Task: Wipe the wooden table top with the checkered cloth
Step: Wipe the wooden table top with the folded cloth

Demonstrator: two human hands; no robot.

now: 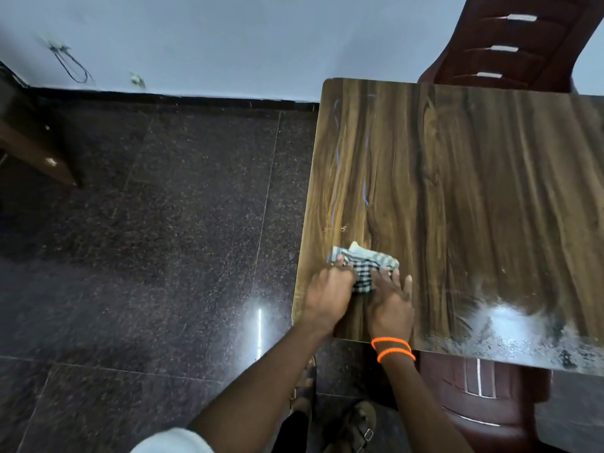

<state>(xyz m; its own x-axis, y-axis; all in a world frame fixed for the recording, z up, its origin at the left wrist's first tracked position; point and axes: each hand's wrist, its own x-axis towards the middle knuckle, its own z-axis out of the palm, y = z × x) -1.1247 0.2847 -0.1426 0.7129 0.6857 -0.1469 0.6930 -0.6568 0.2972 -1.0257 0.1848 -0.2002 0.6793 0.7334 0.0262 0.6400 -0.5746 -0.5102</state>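
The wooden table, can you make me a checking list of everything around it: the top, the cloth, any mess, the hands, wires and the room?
Surface: wooden table top, glossy; thin blue marks near its left edge; whitish glare or smear at the near right edge.
Job's things: checkered cloth, bunched, lying on the table near the near-left corner.
Clutter: a few small specks just beyond the cloth; nothing else seen on the top.
Grippers: left hand and right hand both press on the cloth; orange bands on the right wrist.
Cables: dark wire loop hanging on the wall, far left.
Surroundings: dark red chairs at the far side and near side; dark speckled floor.
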